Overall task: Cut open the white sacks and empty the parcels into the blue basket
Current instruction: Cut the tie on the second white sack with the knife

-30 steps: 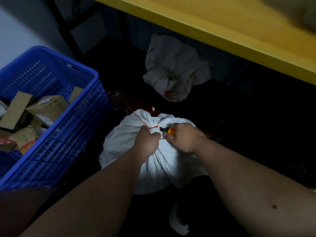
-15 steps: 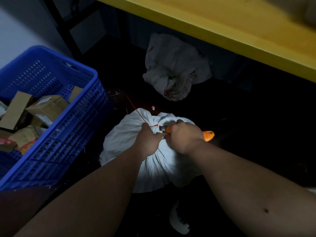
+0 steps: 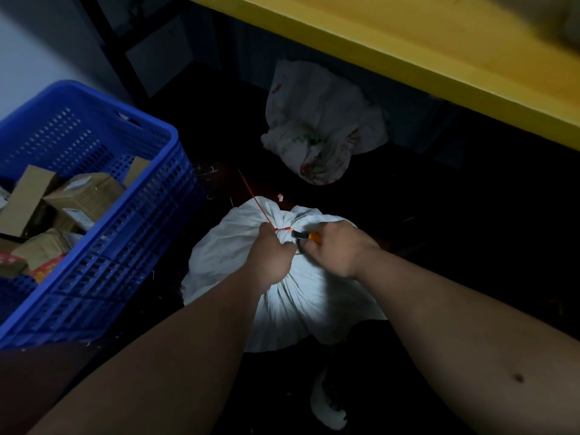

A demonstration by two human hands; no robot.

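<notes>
So we judge the job part done: the blue basket (image 3: 150,215) at the floor's left edge already holds brown parcels (image 3: 84,196), and a slack emptied sack (image 3: 320,127) lies under the yellow bench (image 3: 408,51). Between the two, the white sack (image 3: 282,290) is tied with its red tie (image 3: 284,229) uncut. Our left hand (image 3: 273,255) clamps its gathered neck while our right hand (image 3: 339,249) grips an orange-handled cutter (image 3: 309,236) at the knot; cutting and tipping out are left.

The white sack (image 3: 292,293) is looking like soft, wrinkly cloth. The blue basket (image 3: 125,246) is showing hard plastic full of holes. The parcels (image 3: 84,196) are looking like dull brown cardboard.
</notes>
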